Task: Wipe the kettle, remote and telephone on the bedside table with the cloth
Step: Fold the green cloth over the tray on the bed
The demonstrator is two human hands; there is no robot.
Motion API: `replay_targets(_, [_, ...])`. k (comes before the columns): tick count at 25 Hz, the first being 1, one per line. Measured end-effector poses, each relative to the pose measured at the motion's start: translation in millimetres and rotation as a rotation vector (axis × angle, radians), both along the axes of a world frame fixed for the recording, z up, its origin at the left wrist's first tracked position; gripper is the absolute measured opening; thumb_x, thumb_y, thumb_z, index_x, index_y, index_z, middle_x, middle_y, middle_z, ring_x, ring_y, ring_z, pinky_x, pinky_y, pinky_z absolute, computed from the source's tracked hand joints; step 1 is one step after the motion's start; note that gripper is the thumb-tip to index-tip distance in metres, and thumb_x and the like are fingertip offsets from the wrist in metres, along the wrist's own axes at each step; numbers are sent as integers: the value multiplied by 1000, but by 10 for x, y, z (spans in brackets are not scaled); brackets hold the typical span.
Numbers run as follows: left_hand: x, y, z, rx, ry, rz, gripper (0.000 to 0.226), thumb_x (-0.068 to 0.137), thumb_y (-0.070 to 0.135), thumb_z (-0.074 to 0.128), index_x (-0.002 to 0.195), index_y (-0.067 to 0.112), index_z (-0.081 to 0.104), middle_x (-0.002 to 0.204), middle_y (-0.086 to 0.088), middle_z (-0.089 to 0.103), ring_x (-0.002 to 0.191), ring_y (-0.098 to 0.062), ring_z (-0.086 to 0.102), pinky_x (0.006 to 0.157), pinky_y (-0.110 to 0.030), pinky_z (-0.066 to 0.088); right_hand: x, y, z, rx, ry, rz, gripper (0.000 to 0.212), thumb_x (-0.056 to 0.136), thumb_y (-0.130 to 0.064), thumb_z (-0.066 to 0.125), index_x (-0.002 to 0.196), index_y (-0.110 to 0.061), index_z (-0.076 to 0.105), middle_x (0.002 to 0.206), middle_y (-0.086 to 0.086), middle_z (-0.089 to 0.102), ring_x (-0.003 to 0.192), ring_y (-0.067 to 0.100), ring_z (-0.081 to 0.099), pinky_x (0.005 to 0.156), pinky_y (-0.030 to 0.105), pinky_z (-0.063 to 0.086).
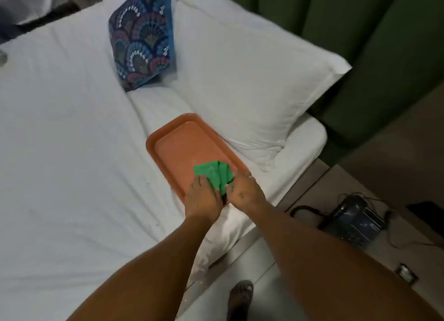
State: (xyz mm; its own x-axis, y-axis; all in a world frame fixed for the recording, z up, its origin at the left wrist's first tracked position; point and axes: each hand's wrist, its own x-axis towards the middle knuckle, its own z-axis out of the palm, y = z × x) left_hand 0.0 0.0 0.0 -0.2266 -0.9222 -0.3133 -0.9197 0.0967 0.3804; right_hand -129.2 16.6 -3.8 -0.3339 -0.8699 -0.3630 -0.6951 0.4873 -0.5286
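Cloth (214, 176), green and folded, lies on the near end of an orange tray (177, 150) that sits on the white bed (67, 133), close to the bed's right edge. Both hands are on it. The left hand (203, 198) lies palm down with its fingers curled onto the cloth's near left corner; the right hand (243, 188) presses on the cloth's right side at the tray's right rim, fingers bent. Something small and dark shows between the two hands at the tray's near edge, possibly the remote, but the view is too blurred to tell. How firmly either hand grips the cloth cannot be told either.

A dark telephone (353, 222) with its coiled cord rests on the bedside table (312, 195), well apart from the tray, near the table's middle. A white pillow (245, 80) lies at the head of the bed just beyond the tray, and a patterned blue cushion (141, 39) leans against it. A green padded headboard (360, 32) stands behind.
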Motion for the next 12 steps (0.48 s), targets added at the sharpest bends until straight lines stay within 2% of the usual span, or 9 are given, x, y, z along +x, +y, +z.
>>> replay_targets(2, [99,-203,-231,20,147,182,44,96,25,52,135,4,45,136,-18,52,119,-35,55,102,-46,48,108,-200,-210,11,-63,-29,54,87,-35,57,132,-8,43,135,19,47,122,37,48,101,44,45])
replay_targets(4, [136,-358,-379,69,222,295,34,96,21,53,127,5,50,126,-18,59,110,-35,60,98,-47,52,148,-342,-341,21,-75,-71,64,86,-37,61,137,-6,37,137,22,44,126,38,45,106,42,40])
replay_targets(7, [165,-465,-553,160,342,446,31,93,22,59,120,6,56,114,-15,69,103,-35,66,92,-47,56,183,-503,-502,23,-82,-154,73,79,-40,71,136,-8,38,134,20,43,118,40,51,104,44,43])
replay_targets(10, [138,-562,-552,301,453,580,33,90,19,66,121,9,63,114,-13,73,103,-30,69,91,-43,59,114,-591,-502,38,-232,-215,59,76,-27,79,126,-7,53,123,15,60,108,33,61,97,39,50])
replay_targets(12, [63,-543,-470,459,665,719,17,90,7,65,106,8,67,102,-16,77,96,-33,74,74,-39,63,29,-539,-440,-3,-359,-302,49,73,-19,80,117,-8,62,111,11,70,99,28,66,88,33,53])
